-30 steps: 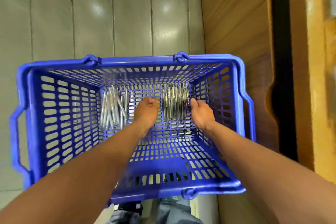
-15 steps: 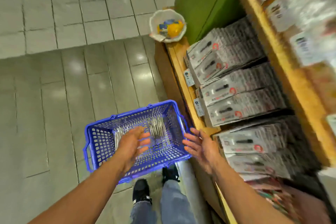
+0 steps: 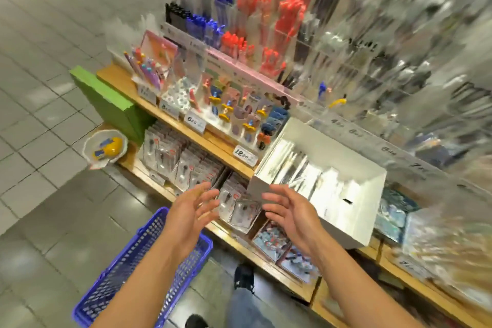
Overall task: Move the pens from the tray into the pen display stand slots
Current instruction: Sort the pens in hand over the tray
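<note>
Fingers (image 3: 205, 198) of both hands spread, empty, just short of white tray (image 3: 343, 218).

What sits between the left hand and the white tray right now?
In the head view, the left hand and white tray are separated by the open right hand and clear blister packs on the lower shelf.

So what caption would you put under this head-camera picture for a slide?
Both hands, left and right, reach open and empty toward a white tray of pens on a stationery shelf, blue basket on the floor.
</note>
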A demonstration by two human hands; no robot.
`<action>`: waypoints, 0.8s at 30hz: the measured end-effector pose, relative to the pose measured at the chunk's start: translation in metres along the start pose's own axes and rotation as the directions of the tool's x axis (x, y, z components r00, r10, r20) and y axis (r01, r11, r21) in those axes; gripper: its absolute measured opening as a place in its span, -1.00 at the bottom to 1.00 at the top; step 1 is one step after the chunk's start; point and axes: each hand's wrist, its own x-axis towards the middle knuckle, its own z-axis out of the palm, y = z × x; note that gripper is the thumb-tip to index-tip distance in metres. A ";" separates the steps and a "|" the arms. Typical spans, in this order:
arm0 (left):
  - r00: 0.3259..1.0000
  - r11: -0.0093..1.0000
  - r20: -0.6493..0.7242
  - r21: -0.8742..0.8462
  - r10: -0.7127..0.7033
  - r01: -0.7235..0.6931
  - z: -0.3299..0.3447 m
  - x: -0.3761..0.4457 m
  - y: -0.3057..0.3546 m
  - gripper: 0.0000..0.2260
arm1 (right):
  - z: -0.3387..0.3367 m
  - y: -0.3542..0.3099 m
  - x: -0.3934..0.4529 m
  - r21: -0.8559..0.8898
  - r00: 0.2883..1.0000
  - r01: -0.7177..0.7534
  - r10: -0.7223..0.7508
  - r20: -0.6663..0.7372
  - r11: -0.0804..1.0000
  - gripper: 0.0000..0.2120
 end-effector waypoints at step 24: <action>0.971 0.851 0.143 0.516 -0.193 0.093 0.177 0.067 0.026 -0.80 | -0.084 -0.035 0.143 -0.686 0.870 -0.348 -0.052 -0.490 0.639 -0.84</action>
